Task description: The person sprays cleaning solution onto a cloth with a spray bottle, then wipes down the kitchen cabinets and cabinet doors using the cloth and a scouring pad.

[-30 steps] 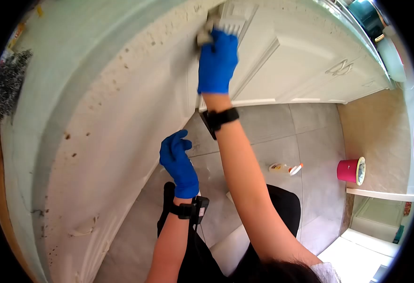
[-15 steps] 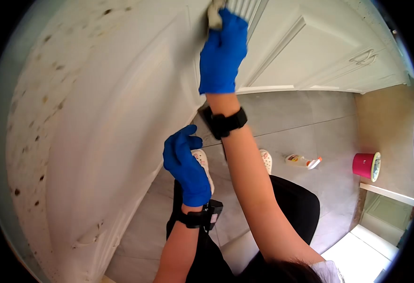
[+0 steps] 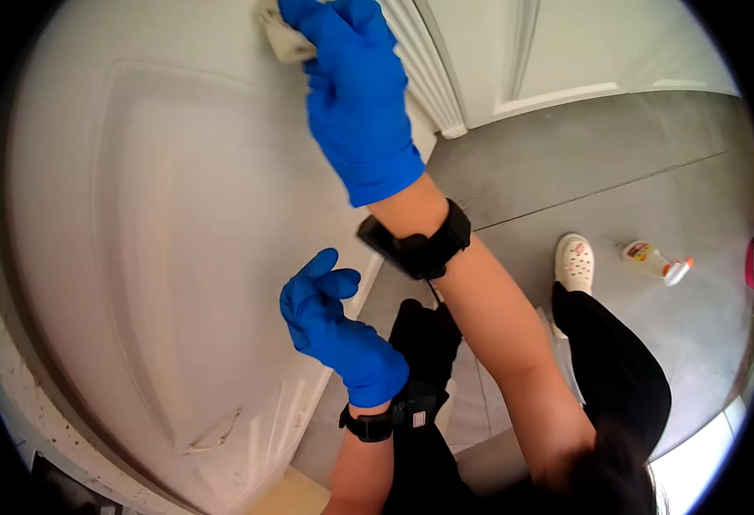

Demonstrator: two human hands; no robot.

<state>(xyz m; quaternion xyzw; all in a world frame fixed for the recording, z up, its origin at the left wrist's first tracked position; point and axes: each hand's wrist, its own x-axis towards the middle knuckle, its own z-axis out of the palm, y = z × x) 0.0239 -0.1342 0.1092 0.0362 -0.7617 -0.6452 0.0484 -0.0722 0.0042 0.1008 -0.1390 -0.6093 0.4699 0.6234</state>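
My right hand (image 3: 360, 99), in a blue rubber glove, is closed on a crumpled off-white cloth (image 3: 284, 36) at the top of the view. The cloth lies against the white panelled cabinet door (image 3: 197, 189), near its upper edge. Lower down, my left hand (image 3: 334, 326), gloved in blue too, hovers in front of the door with its fingers loosely bent and apart, holding nothing. Each wrist carries a black strapped device. A metal handle (image 3: 214, 436) sits low on the door in view.
A spray bottle (image 3: 656, 263) with an orange and white nozzle lies on the grey tiled floor (image 3: 600, 163), beyond my white clog (image 3: 575, 262). Another white panelled door (image 3: 600, 51) stands at the upper right, past a fluted strip (image 3: 424, 64). A speckled countertop edge (image 3: 59, 429) runs along the lower left.
My view has turned and come closer to the left door. My right hand has moved with the cloth from the fluted strip left onto the door. My left hand stays loosely bent.
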